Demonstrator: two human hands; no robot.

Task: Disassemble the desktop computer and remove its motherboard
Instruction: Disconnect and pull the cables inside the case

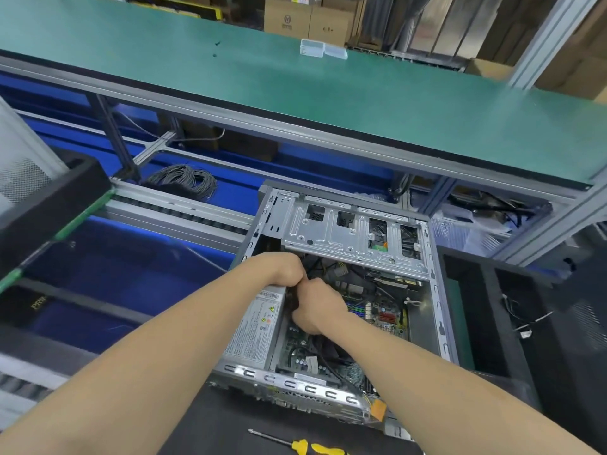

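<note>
An open desktop computer case [438, 310] lies on its side in front of me. Its green motherboard [384, 315] shows at the bottom, partly hidden under my arms. A silver drive cage [335, 238] spans the far end, and a grey power supply [254, 333] with a label sits along the left side. My left hand [282, 267] and my right hand [317, 307] meet inside the case beside the power supply, both curled around black cables [328, 359]. The fingertips are hidden.
A yellow-handled screwdriver [295, 444] lies on the black mat at the near edge. A green shelf [295, 93] runs across above, with a clear plastic box [323, 49] on it. Black foam trays stand left and right. A coil of grey cable [184, 180] lies behind.
</note>
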